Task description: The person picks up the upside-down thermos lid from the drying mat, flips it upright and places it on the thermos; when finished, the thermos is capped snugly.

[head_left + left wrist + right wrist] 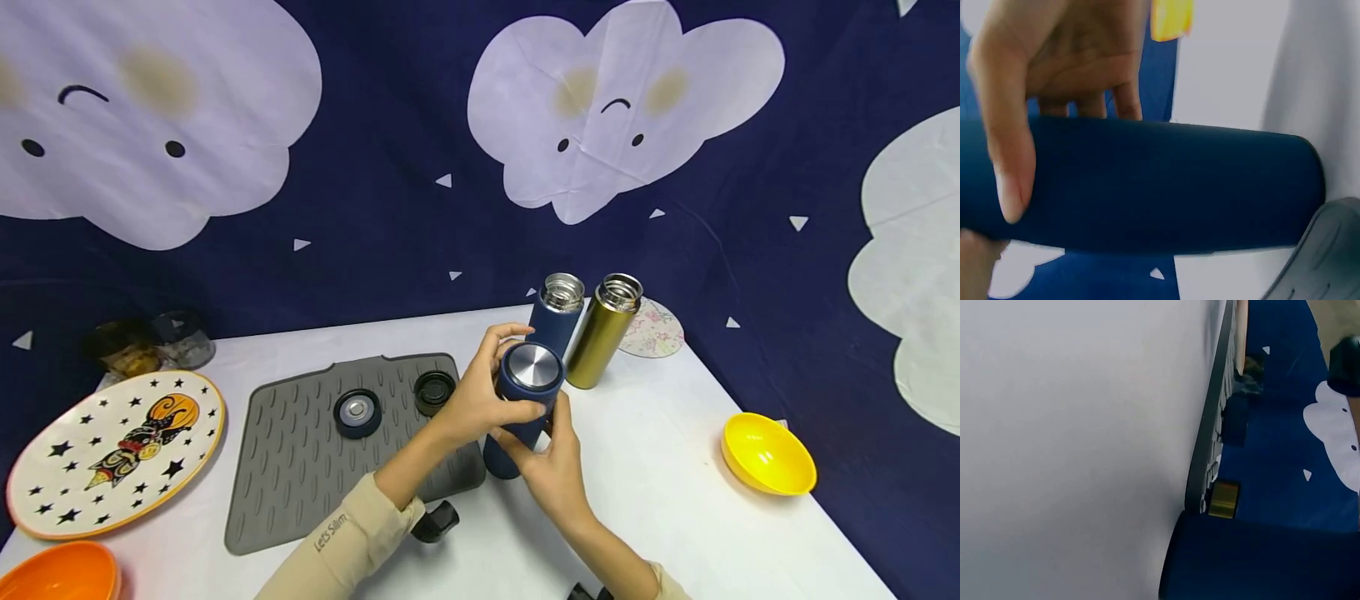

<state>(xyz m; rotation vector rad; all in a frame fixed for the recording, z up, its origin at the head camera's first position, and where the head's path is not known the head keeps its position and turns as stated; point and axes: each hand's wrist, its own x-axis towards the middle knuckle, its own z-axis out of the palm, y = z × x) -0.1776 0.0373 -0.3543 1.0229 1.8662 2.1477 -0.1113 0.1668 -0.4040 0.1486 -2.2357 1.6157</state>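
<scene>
A navy thermos bottle [513, 446] stands upright just right of the grey mat, its lid [534, 367] topped with a brushed steel disc. My left hand [483, 400] grips the lid end, thumb in front and fingers round the far side. Lower down, my right hand [551, 475] holds the body; its thumb lies across the bottle in the left wrist view. Behind them stand a second navy bottle [557, 321] and a gold bottle [602, 333], both with bare steel mouths. In the right wrist view only the lower part of the held bottle [1260, 562] shows.
On the grey ridged mat [300, 467] lie a navy lid [357, 413] and a dark lid [433, 392] with a gold side. A patterned oval plate [75, 425] and orange bowl [60, 575] sit left. Right are a yellow bowl [768, 454] and floral disc [652, 329].
</scene>
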